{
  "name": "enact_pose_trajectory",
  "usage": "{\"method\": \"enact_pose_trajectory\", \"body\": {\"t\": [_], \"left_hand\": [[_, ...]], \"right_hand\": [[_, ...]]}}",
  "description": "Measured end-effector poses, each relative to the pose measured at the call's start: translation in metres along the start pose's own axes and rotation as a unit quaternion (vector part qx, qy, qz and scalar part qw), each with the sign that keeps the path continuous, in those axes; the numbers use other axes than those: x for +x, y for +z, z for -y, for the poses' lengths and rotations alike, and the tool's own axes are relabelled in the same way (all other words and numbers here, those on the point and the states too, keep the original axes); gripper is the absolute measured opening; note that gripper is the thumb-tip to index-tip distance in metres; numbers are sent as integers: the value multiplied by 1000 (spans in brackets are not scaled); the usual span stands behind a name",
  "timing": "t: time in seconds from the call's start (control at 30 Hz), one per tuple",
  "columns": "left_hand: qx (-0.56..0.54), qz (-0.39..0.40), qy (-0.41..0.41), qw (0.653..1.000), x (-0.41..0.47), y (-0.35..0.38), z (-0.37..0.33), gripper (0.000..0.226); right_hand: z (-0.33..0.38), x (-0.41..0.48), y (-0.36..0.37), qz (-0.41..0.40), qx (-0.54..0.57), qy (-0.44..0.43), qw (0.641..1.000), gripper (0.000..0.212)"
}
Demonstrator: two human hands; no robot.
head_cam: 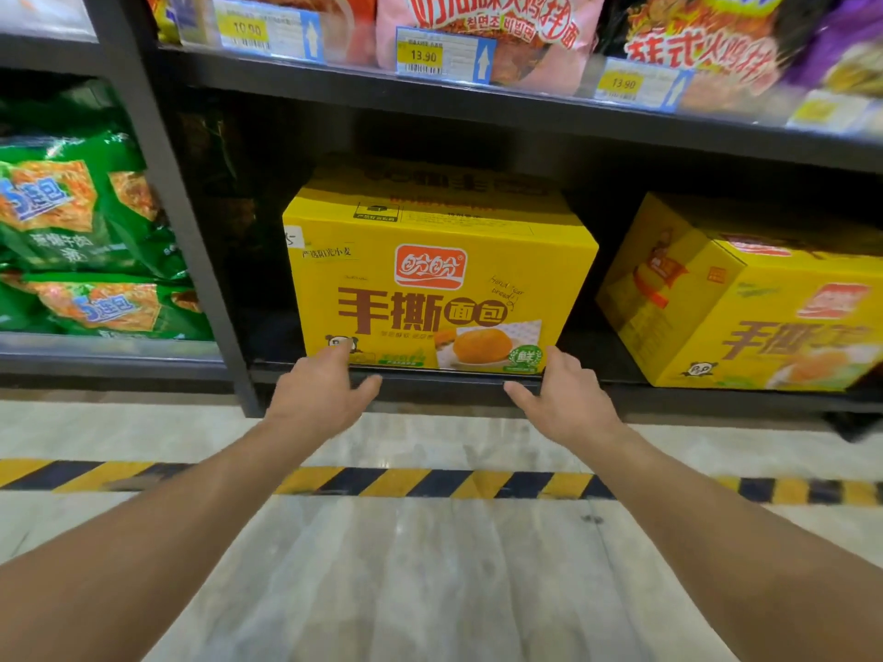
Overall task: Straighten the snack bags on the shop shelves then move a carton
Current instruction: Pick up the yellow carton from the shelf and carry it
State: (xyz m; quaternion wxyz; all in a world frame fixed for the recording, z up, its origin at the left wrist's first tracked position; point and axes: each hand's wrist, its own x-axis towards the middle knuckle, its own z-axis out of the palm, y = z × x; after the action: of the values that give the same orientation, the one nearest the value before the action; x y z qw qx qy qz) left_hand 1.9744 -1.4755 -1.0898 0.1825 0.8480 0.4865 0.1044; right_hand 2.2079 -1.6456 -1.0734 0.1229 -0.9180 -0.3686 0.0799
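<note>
On bottom shelf [430, 378], dead centre: yellow carton [439, 279], front face at the shelf lip. Printed cardboard, stiff and smooth. It's a bread box, so probably light for its bulk, though corners would crush if squeezed. Left hand [320, 394] at its 7 o'clock corner, right hand [568, 403] at 5 o'clock. Fingers [334, 358] spread, relaxed, at the lower front edge, holding nothing. Best hold, I'd judge: low on both side faces. Dark gaps at 9 and 3 o'clock give hand room. Second carton [745, 303] at 3 o'clock, apart, skewed. Upper shelf [478, 102] at 12 o'clock leaves little headroom, so slide, don't lift. Green snack bags [81, 222] past the post [177, 207], 9 o'clock. Floor [430, 566] at 6 o'clock is the way out.
</note>
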Motion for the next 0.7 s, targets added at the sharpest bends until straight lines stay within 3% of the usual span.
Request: {"method": "enact_pose_trajectory", "body": {"t": [0.1, 0.2, 0.47, 0.7], "left_hand": [[104, 45, 35, 993, -13, 2, -16, 67], [128, 69, 63, 987, -23, 3, -31, 59], [164, 111, 127, 972, -49, 10, -84, 66], [171, 69, 186, 965, -42, 12, -146, 63]], "right_hand": [[6, -27, -5, 38, -83, 5, 996, 80], [11, -49, -7, 62, -126, 4, 990, 83], [3, -84, -37, 49, -203, -4, 978, 80], [-63, -69, -64, 23, -188, 16, 982, 79]]}}
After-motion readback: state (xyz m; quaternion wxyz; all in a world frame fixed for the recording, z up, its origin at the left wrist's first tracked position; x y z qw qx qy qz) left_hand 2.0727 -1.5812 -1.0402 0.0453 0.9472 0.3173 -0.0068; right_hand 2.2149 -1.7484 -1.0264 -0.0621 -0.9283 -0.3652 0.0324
